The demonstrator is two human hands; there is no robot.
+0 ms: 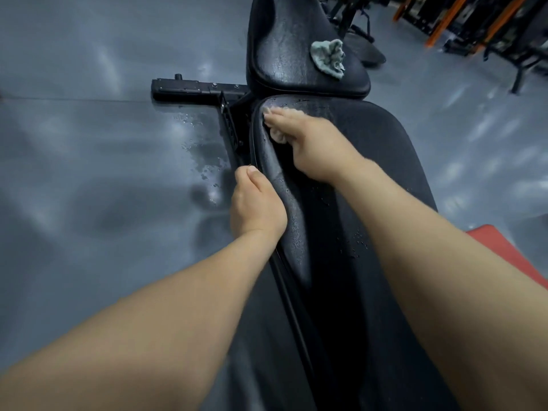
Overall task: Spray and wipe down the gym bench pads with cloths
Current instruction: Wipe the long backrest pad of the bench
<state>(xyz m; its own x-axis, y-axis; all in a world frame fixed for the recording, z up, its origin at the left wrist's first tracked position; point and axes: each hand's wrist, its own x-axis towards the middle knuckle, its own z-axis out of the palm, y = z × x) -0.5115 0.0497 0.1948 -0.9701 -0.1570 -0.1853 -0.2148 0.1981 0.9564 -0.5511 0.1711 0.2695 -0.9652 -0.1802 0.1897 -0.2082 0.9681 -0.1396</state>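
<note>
— Back pad, position?
— Long black pad running from the bottom of the view up to mid-frame. Its far end sits just beside the seat pad, with a narrow gap between them.

— Surface condition?
— Droplets on the near right part; a wet sheen at the far end.

— Right hand?
— On the pad's far left corner, pressing a pale cloth against the surface. The fingers appear to lie stretched flat over the cloth rather than curled round it; blur there makes this uncertain.

— Left hand?
— Gripping the pad's left edge, thumb on top, the other fingers wrapped under the rim.

— Second cloth?
— A grey-green cloth, crumpled, lies on the right side of the seat pad, untouched by either hand.

— Surroundings?
— A black frame foot projects left over the grey floor. A wet patch lies on the floor beside the frame. A red pad shows at the right edge; orange racks stand top right.

— Markings?
— Racks and frame are too blurred to read any lettering.
</note>
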